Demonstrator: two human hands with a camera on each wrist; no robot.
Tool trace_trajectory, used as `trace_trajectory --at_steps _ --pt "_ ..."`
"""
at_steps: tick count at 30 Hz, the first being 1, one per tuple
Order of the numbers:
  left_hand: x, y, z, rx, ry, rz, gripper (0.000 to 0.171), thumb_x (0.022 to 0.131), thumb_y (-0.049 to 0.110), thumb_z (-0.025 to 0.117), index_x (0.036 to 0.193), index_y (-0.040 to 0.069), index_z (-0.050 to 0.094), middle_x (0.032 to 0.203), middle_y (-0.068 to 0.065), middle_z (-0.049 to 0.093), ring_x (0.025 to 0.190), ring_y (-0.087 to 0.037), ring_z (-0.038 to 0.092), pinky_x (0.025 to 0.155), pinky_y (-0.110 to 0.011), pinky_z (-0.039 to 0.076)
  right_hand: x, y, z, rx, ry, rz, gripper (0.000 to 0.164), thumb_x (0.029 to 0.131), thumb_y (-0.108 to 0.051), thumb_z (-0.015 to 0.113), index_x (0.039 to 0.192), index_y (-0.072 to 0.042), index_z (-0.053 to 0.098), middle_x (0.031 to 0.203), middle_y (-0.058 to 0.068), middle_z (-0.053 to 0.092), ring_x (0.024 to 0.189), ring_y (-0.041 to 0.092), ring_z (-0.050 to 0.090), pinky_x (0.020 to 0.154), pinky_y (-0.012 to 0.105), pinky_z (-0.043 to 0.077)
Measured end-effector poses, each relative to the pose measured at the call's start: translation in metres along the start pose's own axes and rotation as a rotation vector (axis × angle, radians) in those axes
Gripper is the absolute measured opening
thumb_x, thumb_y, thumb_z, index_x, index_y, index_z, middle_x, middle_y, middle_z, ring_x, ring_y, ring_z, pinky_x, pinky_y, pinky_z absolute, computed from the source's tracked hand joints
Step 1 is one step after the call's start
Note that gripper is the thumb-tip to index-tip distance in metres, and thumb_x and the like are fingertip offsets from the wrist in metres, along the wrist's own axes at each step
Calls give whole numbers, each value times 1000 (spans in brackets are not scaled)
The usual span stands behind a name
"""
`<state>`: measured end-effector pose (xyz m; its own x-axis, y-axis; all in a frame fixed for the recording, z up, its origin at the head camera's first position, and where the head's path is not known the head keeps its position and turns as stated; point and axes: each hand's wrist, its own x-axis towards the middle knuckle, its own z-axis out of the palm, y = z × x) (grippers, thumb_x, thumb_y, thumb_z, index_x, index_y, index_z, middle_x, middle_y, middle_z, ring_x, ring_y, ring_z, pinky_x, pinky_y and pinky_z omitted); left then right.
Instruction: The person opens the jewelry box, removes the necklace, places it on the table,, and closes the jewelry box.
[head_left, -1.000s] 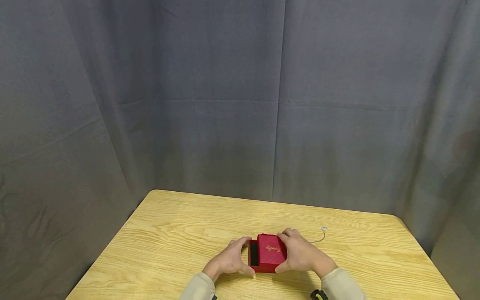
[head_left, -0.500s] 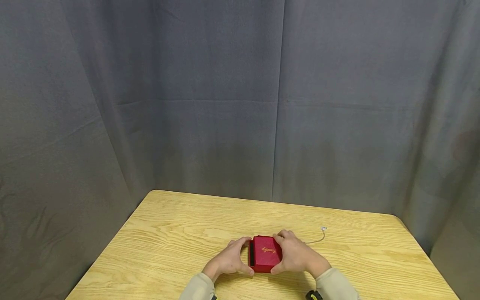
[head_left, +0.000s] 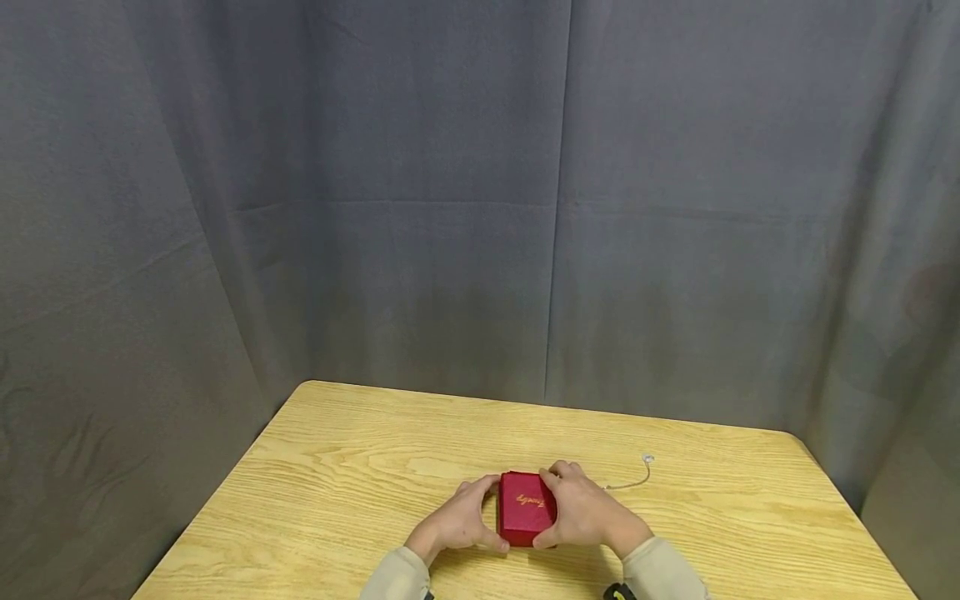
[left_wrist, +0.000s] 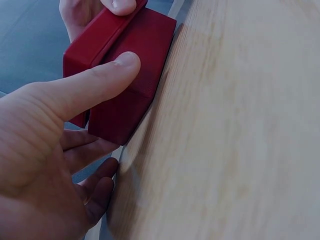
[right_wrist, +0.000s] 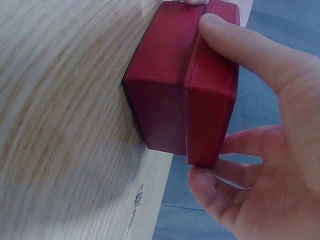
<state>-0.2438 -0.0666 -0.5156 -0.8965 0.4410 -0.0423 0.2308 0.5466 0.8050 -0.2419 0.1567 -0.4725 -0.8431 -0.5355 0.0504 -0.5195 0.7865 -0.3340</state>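
A small red jewelry box stands on the table in front of me, its lid [head_left: 525, 504] marked with gold script. My left hand [head_left: 459, 518] grips the box from the left, thumb on the near wall of the base [left_wrist: 145, 55] and fingers round the far side. From the right, my right hand [head_left: 588, 510] holds the lid between thumb and fingers. The lid lies over the base, and a narrow gap shows between them in the left wrist view. In the right wrist view, the lid's edge juts slightly past the base.
A thin silver chain [head_left: 636, 482] with a pale pendant [head_left: 648, 458] lies behind and right of the box, partly hidden by my right hand. The wooden table [head_left: 360, 450] ends in front of a grey curtain [head_left: 435, 250], which also hangs along both sides.
My right hand has slid the lid leftward over the base, covering the dark interior that showed at its left. My left hand has stayed in place on the base.
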Motion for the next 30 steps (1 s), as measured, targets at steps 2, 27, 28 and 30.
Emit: trace_trajectory --at_steps 2,27,28,30 --pt "0 0 0 -3 -2 -3 94 60 19 91 140 9 41 132 -2 49 116 -22 38 101 -49 32 1 0 1 -1 2 -3 97 61 -50 83 130 9 50 113 8 51 102 22 47 81 41 49" --pt "0 -1 0 -3 -25 -3 112 61 27 90 149 11 23 131 -3 48 115 -20 37 102 -51 30 4 0 5 -40 11 -16 95 61 -51 82 129 9 51 109 7 51 98 20 46 79 39 49" --pt "0 0 0 -8 -28 -6 111 62 29 90 149 13 23 131 -3 48 116 -20 37 101 -51 30 4 0 6 -38 9 -17 95 61 -51 82 129 9 51 109 7 51 97 20 46 79 38 49" --pt "-1 0 0 -18 -34 -16 107 64 31 88 149 15 24 131 -3 48 115 -20 37 100 -52 31 4 0 7 -33 3 -16 95 62 -51 82 129 9 51 109 7 51 96 20 46 78 38 49"
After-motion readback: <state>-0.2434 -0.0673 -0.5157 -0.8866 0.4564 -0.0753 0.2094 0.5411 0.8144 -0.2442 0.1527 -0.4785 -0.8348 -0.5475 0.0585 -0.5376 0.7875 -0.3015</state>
